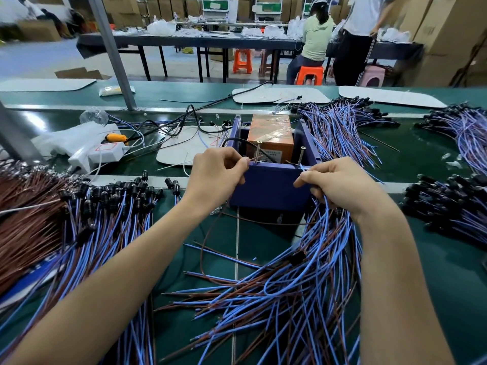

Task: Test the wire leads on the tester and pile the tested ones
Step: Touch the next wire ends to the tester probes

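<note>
A pile of leads (105, 214) lies left of the blue box (268, 188). The left hand (216, 177), fingers curled, pinches a wire end (251, 161) at the box's near-left corner. The right hand (340, 183), at its near-right corner, grips a bundle of leads (303, 285) trailing below the box.

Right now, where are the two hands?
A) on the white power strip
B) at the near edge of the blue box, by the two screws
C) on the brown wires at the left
B: the left hand and the right hand, which grips blue wires, are both at the box's near edge, each beside a screw.
</note>
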`<action>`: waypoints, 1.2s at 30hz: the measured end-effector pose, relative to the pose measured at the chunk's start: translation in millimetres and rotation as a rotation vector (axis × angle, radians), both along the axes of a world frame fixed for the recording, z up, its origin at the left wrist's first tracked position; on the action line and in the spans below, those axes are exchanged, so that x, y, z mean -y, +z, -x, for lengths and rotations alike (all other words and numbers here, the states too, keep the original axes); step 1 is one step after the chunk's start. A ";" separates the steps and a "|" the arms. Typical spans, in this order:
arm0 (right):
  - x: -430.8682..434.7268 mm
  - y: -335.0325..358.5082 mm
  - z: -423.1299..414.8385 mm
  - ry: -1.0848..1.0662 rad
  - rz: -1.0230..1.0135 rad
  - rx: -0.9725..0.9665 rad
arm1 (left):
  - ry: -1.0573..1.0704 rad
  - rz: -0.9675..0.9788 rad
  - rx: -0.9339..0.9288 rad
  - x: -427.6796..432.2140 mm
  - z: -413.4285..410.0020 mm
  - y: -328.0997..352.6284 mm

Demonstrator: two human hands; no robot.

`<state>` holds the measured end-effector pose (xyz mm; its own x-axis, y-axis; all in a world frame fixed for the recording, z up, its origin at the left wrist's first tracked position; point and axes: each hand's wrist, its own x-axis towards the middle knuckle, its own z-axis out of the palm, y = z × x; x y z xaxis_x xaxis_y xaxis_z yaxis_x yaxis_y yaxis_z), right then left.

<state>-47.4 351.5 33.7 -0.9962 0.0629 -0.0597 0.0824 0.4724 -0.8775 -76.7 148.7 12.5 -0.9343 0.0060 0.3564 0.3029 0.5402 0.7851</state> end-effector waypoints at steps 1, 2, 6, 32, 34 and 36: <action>0.0 0.1 0.3 -0.004 0.025 0.004 | 0.003 -0.001 0.001 0.2 0.2 -0.2; 0.1 0.1 0.6 -0.006 0.047 0.007 | 0.006 -0.006 0.003 0.4 0.5 -0.4; -0.4 -1.7 0.3 0.007 -0.010 -0.013 | 0.002 -0.031 -0.005 1.0 0.6 -0.9; 4.0 8.7 -8.6 0.003 0.079 0.015 | -0.035 0.012 -0.016 -1.1 -3.5 0.2; 2.9 12.0 -11.9 0.000 0.029 0.007 | -0.116 -0.007 0.017 0.0 -6.8 6.4; 1.7 18.9 -17.5 -0.001 0.006 -0.035 | -0.244 -0.091 0.066 -1.2 -12.5 13.2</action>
<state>-30.0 349.8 52.5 -0.9977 0.0637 -0.0249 0.0519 0.4671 -0.8827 -64.2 149.9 25.7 -0.9303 0.2047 0.3045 0.3624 0.3833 0.8496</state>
